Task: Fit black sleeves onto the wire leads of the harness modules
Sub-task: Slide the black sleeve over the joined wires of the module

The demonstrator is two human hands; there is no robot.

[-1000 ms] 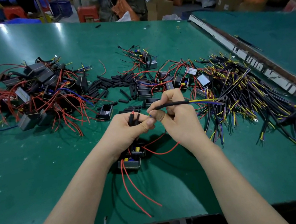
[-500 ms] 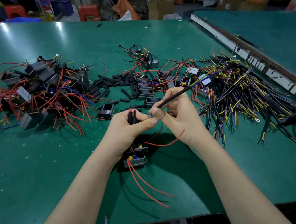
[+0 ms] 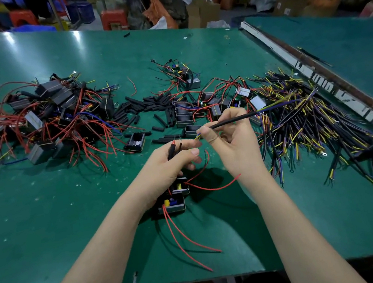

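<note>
Right now your left hand (image 3: pixel 172 165) pinches two short black tubular sleeves (image 3: pixel 174 148) upright between thumb and fingers, with the small black box-shaped harness module (image 3: pixel 173 197) tucked under its palm, and your right hand (image 3: pixel 231 142) pinches a long black-jacketed cable (image 3: pixel 233 119) whose yellow and blue cores end just beside those sleeves. The main risk is a frayed core catching on a sleeve mouth: the tips are thin and close together, so a slanted approach would likely splay the strands instead of threading them. The module's loose red wire leads (image 3: pixel 188 240) trail from it toward the near edge of the green table (image 3: pixel 47 222), and a tug could drag them over the lip. Right of the module lies the big tangle of black, yellow and blue cables (image 3: pixel 320 136), into which your cable's far end runs; pulling hard may snag it there. Beyond the module sit scattered spare black sleeves (image 3: pixel 148 105), and far left of it the heap of red-wired modules (image 3: pixel 52 122). Bare green surface shows left of the module and toward you.
</note>
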